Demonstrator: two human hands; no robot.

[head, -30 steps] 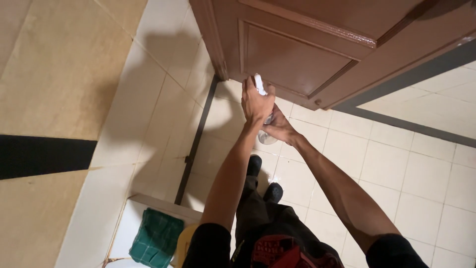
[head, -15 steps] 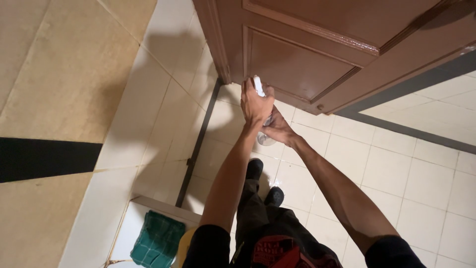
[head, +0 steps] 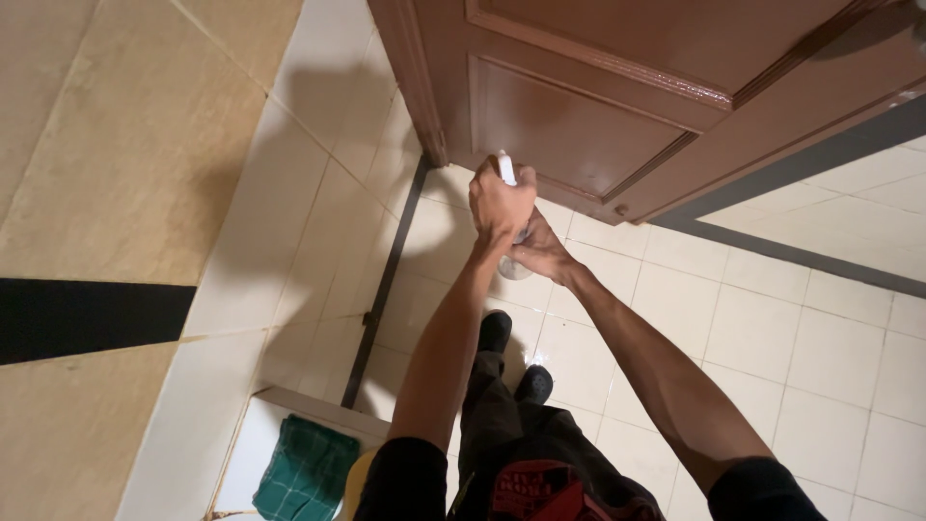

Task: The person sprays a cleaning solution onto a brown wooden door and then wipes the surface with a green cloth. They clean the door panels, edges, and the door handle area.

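Note:
My left hand [head: 499, 205] is closed around the top of a spray bottle [head: 507, 170], whose white nozzle sticks up above the knuckles. My right hand [head: 542, 253] grips the clear body of the same bottle from below; a bit of its base shows under the hands. Both arms reach forward, and the nozzle is close to the lower panel of a brown wooden door [head: 617, 106]. Most of the bottle is hidden by my fingers.
The floor is white tile [head: 801, 338], with a dark threshold strip [head: 772, 246] under the open door. A beige tiled wall with a black band [head: 87, 314] is on the left. A green cloth [head: 309, 468] lies on a low white ledge at the bottom left. My feet [head: 511, 357] stand below the hands.
The view has shifted slightly. Both hands stay on the bottle in front of the door's lower panel, with no clear movement.

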